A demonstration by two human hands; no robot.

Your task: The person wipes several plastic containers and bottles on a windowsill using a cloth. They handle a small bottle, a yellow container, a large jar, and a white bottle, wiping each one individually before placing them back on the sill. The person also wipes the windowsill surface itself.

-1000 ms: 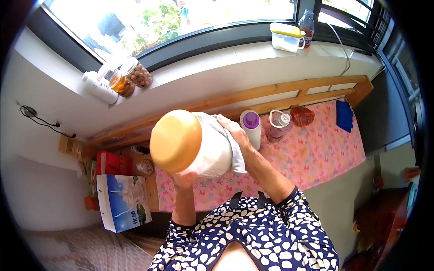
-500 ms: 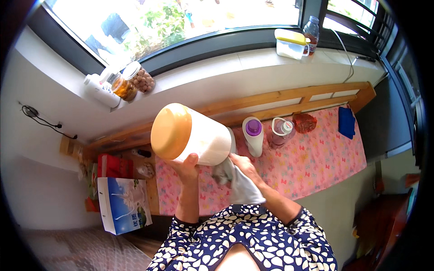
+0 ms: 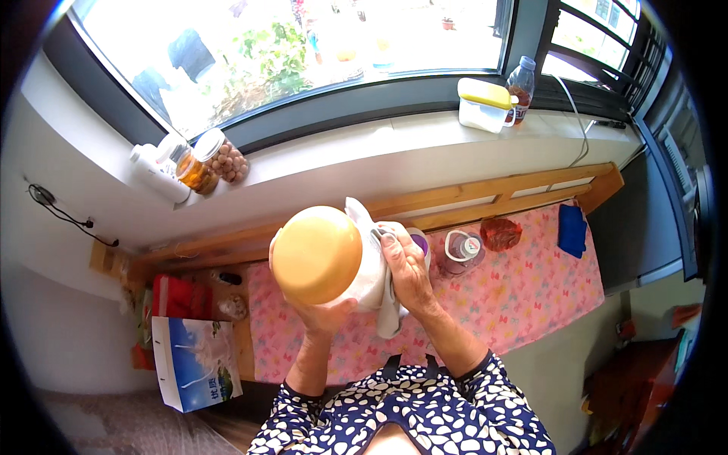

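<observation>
My left hand [image 3: 322,309] holds up a large white jar with an orange lid [image 3: 317,254], the lid facing the camera. Against the jar's right side my right hand [image 3: 406,269] presses a white cloth [image 3: 375,277], part of which hangs down below the hand. Behind the right hand a purple-lidded cup [image 3: 418,244] stands partly hidden on the pink patterned cover [image 3: 531,296].
A clear bottle with a white cap [image 3: 461,252], a red pouch [image 3: 501,233] and a blue cloth [image 3: 572,230] lie on the pink cover. Jars [image 3: 212,159] and a yellow-lidded box [image 3: 485,104] sit on the windowsill. A blue and white bag [image 3: 193,360] stands at left.
My right hand brought the cloth back up from below onto the jar's right side. The jar tilted so that its lid faces the camera more squarely.
</observation>
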